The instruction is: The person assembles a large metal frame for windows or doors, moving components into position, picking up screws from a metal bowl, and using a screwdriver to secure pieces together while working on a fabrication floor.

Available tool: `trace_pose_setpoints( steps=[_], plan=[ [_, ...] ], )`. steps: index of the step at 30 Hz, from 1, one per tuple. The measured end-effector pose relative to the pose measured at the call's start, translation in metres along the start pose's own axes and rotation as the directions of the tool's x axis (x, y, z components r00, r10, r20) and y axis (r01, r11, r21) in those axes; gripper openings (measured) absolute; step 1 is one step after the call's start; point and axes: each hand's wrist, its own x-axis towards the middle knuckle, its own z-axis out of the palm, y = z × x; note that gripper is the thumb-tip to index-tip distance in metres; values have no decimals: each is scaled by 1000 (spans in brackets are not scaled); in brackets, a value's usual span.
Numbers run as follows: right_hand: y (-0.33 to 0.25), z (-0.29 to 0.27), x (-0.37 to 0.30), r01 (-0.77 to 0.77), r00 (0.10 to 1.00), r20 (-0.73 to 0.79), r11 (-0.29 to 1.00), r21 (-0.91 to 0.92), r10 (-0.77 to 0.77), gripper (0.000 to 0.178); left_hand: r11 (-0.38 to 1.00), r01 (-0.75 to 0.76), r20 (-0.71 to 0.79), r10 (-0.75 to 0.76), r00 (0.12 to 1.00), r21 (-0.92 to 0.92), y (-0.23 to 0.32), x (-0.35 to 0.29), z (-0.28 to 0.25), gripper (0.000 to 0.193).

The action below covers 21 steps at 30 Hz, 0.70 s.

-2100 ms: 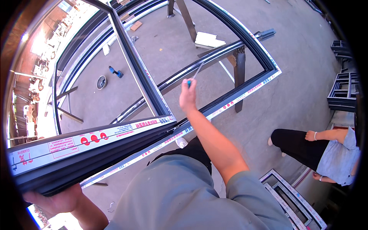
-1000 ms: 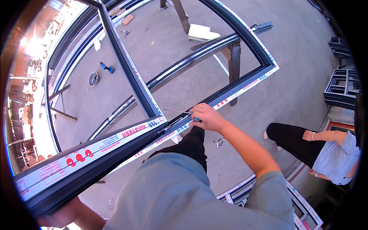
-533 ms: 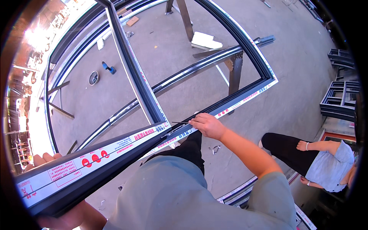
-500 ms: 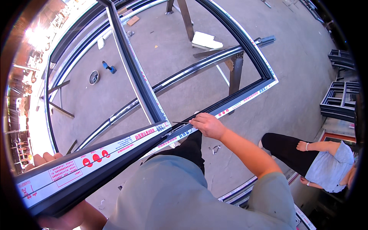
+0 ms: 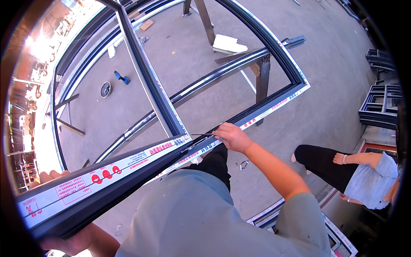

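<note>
My left hand [image 5: 70,242] is wrapped around a long dark window-frame bar [image 5: 107,175] with white, red-printed protective film. Its fingers show over the far edge, the palm below. This bar lies across the near rail of a large dark window frame [image 5: 274,109], its far end meeting the frame's upright mullion [image 5: 150,81]. At that junction, my right hand [image 5: 232,138] is closed, pinching a thin dark rod [image 5: 202,135] that points left toward the joint. A bit of teal shows at the fingers; the rod's grip is hidden, so its kind is unclear.
Dark metal stands [image 5: 262,79] hold up the frame. A bucket [image 5: 106,88], a blue-and-black power tool [image 5: 122,77] and a white block [image 5: 229,43] are on the floor. Another person [image 5: 342,171] stands at the right, near stacked frames [image 5: 381,103].
My right hand has shifted slightly, still pinching the rod at the joint. The left hand keeps its hold on the bar. The other person has moved a little.
</note>
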Motion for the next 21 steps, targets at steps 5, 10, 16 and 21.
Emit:
trace_pose_setpoints(
  steps=[5, 10, 16, 21],
  plan=[
    [3, -4, 4, -26, 998, 50, 999, 31, 24, 14, 990, 5, 56, -13, 998, 137, 9, 1, -11, 81],
    [13, -4, 5, -50, 992, 121, 998, 45, 44, 13, 993, 26, -80, -17, 997, 114, 5, -11, -20, 83],
    [34, -11, 26, -157, 965, 236, 974, 164, 115, 17, 985, 72, 122, -52, 991, -160, 10, -8, -29, 110],
    [52, -39, 52, -500, 822, 427, 837, 223, 377, 24, 989, 46, -524, 35, 851, 141, -2, 12, 47, 91]
  ],
)
